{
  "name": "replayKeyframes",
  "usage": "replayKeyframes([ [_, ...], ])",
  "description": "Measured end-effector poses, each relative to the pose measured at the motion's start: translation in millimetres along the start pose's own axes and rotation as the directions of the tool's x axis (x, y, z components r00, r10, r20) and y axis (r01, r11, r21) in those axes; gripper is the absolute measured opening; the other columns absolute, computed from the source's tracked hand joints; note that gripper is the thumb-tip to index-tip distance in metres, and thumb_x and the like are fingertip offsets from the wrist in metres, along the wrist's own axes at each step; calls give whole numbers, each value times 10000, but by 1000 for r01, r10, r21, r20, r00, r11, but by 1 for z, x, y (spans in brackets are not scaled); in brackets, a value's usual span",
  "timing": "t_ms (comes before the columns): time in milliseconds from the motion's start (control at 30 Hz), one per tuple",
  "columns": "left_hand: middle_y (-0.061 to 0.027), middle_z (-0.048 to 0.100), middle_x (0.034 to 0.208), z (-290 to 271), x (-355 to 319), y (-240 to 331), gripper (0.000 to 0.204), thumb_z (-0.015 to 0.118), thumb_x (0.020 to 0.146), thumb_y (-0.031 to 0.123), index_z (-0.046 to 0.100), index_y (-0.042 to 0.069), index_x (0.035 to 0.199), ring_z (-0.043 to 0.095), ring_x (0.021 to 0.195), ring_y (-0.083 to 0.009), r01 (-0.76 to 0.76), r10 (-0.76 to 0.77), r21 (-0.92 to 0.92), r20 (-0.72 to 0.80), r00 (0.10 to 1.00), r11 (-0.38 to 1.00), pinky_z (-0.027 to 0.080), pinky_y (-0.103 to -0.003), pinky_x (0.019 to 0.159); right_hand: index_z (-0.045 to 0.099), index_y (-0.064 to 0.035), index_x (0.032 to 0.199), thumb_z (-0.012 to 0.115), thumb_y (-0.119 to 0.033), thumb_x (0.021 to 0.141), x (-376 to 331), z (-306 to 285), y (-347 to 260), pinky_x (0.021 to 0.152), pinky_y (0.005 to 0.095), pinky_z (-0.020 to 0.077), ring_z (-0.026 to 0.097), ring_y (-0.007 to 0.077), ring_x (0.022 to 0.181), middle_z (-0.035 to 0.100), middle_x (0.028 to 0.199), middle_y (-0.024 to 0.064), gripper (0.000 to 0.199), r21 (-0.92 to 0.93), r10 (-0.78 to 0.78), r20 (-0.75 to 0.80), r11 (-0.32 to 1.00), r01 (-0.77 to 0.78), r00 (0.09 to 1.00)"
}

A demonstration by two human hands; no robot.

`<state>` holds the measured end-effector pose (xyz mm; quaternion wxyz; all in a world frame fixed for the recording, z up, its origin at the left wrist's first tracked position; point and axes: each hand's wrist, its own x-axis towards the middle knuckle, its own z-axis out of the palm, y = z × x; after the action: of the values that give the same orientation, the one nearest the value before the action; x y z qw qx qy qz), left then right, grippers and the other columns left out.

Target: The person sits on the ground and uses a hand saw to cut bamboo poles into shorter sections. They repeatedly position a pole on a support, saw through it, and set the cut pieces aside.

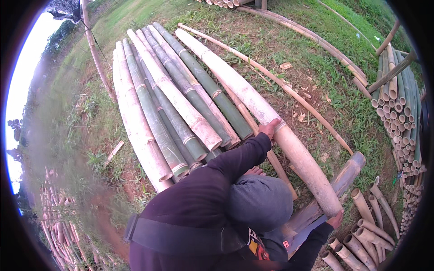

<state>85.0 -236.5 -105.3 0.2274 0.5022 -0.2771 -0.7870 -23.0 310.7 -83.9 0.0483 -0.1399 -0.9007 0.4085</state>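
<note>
A thick, pale bamboo pole (298, 149) slants from the far middle down to the near right. My left hand (270, 128) grips its left side beside a node, thumb and fingers against the surface. At the pole's near end, my right hand (335, 220) holds the lower rim; some of its fingers are hidden under the pole. Beneath this end, a weathered grey log (348, 171) lies crosswise. My dark left sleeve (242, 158) reaches across in front of a grey-clothed knee (262, 201), and a bare foot (255, 170) shows behind it.
Several green and pale bamboo poles (181, 90) lie side by side on the left. Short bamboo pieces (361, 239) are heaped at the near right, beyond them a stack of cut poles (398, 108). A thin pole (280, 83) lies on the grass. Another pile (63, 226) sits lower left.
</note>
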Motion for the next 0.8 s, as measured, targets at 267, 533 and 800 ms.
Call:
replayKeyframes([
  [267,-119,703,1256,-21,-43,33,763,895,797,428,599,74,1405,726,1057,-289,108,-106,-56,38,994,993,559,-555,949,593,69,1478,622,-525,1047,-62,-36,-15,1150,493,471,610,379,1324,578,1493,280,735,325,8,-15,946,-3,1000],
  [533,-122,708,1239,-31,-91,90,724,888,825,392,590,66,1399,739,1038,-283,-4,13,-123,74,997,992,584,-573,918,587,113,1430,631,-469,1058,-84,-49,-85,1084,518,526,624,380,1296,609,1420,275,692,669,-3,-32,743,23,999],
  [800,-149,714,1217,-97,-110,179,635,838,915,355,573,11,1379,743,1057,-317,-163,230,-340,167,959,926,577,-583,977,578,57,1457,716,-194,1024,-104,-46,-140,1010,536,558,678,398,1239,657,1390,279,519,-70,-790,-88,612,788,606],
])
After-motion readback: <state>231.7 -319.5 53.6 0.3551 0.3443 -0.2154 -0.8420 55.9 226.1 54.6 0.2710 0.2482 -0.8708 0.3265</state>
